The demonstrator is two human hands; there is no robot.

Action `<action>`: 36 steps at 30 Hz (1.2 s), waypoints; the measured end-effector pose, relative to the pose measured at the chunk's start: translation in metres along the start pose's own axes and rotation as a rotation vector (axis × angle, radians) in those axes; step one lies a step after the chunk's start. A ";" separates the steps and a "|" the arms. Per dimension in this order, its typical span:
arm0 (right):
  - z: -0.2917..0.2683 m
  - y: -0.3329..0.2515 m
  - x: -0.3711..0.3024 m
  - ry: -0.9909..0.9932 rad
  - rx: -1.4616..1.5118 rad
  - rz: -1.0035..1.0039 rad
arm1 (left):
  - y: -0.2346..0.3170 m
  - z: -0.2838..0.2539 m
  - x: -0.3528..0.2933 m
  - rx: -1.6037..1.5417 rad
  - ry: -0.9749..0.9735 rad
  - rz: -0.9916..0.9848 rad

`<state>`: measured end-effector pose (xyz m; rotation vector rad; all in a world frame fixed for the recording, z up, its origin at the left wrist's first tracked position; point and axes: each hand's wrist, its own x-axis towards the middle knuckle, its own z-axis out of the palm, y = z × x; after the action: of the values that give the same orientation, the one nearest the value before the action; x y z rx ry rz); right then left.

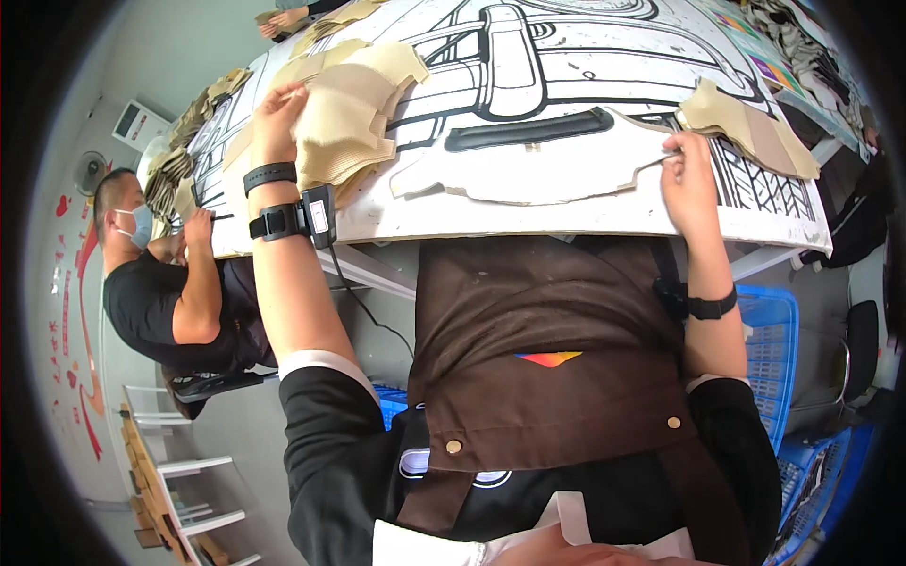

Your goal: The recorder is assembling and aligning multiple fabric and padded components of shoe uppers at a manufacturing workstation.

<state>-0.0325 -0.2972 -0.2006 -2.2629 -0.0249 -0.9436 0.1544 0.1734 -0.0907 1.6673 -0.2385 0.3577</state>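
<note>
A stack of beige, ribbed sheet pieces point(354, 108) lies on the table, left of centre. My left hand point(278, 115) is at its left edge, fingers closed in a pinch on the top beige piece. In front of me lies a flat white cut-out panel point(538, 174) with a notched outline. A padded black strip point(528, 130) runs along its far edge. At the panel's right end, my right hand point(689, 174) is closed round a thin dark tool point(653, 160), whose tip points left; its exact kind is too small to tell.
The white table point(585, 212) carries bold black line drawings. More beige pieces point(746, 137) lie at right, others in piles point(170, 179) at far left. A masked co-worker point(170, 274) sits at left; another person's hand point(283, 21) shows at the far edge. Blue crates point(769, 349) stand below right.
</note>
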 end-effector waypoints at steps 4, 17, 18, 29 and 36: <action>-0.011 -0.013 0.002 0.107 -0.175 -0.132 | 0.042 0.016 -0.029 -0.383 -0.168 -0.017; -0.005 -0.187 0.001 -0.830 1.307 0.204 | 0.075 0.178 -0.209 -0.245 -0.294 0.823; -0.005 -0.182 0.005 -0.823 1.303 0.205 | 0.084 0.179 -0.216 -0.197 -0.327 0.771; -0.004 -0.145 0.011 -0.289 1.844 0.095 | 0.049 0.184 -0.221 -0.529 -0.324 0.227; -0.005 -0.139 -0.006 0.008 1.383 0.107 | 0.063 0.182 -0.207 -0.535 -0.227 0.257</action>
<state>-0.0764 -0.1917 -0.1212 -0.9578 -0.4115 -0.5496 -0.0429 -0.0258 -0.1268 1.1464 -0.6621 0.2647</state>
